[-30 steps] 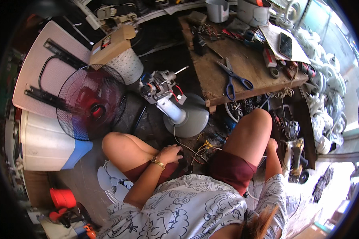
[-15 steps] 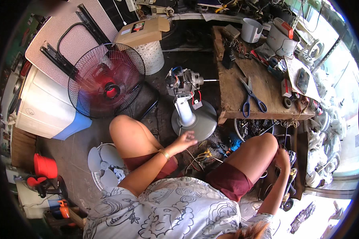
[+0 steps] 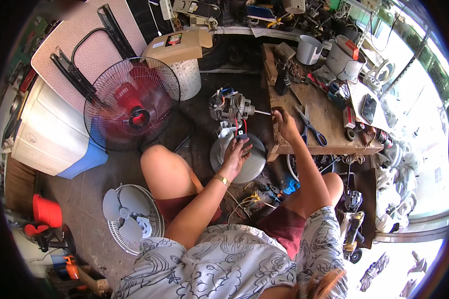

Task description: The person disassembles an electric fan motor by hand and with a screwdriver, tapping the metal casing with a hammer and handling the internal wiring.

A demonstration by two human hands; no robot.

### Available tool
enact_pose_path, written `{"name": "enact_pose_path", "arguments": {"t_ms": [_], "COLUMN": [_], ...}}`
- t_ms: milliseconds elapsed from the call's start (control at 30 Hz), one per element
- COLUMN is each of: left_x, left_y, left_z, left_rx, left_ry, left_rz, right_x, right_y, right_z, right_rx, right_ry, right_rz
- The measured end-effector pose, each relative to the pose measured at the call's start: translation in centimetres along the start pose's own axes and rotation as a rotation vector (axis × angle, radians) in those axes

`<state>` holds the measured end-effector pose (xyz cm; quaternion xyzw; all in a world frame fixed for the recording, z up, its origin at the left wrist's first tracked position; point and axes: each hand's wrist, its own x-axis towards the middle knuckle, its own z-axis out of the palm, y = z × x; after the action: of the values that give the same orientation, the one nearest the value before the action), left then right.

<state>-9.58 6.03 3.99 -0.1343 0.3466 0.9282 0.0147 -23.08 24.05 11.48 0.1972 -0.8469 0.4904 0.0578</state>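
Wooden and low, the workbench (image 3: pixel 335 128) stands right of the exposed fan motor (image 3: pixel 238 107), a wire-caged fan (image 3: pixel 139 118) with a red centre is to the motor's left, and a round grey base (image 3: pixel 252 168) lies below it. Just below the motor the person's left hand (image 3: pixel 234 157) has half-curled fingers, and right of it the right hand (image 3: pixel 284 124) has thumb and fingers nearly together, though whether either grips anything cannot be told. Farther right lie blue-handled scissors (image 3: pixel 309 127), the thin shaft (image 3: pixel 262 112) runs from the motor toward the right hand, and a small dark capacitor (image 3: pixel 241 136) is under the motor at the left fingertips.
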Motion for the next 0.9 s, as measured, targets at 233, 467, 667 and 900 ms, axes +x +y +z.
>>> {"name": "enact_pose_path", "arguments": {"t_ms": [233,467,667,900], "left_x": [-0.4,-0.9,-1.3,-1.9], "left_y": [1.4,2.1,2.7,3.3], "left_z": [-1.3,-1.3,-2.1,-1.8], "left_rx": [0.113,0.152,0.172,0.189], "left_ry": [0.072,0.114,0.117,0.111], "left_rz": [0.001,0.011,0.032,0.055], "right_x": [-0.9,-1.7,-1.9,-1.9], "right_y": [0.0,-1.8,-2.7,-2.6], "right_z": [3.6,4.7,4.8,4.4], "right_rx": [0.074,0.255,0.183,0.119], "right_ry": [0.06,0.18,0.176,0.172], "right_rz": [0.038,-0.027,-0.04,-0.063]}}
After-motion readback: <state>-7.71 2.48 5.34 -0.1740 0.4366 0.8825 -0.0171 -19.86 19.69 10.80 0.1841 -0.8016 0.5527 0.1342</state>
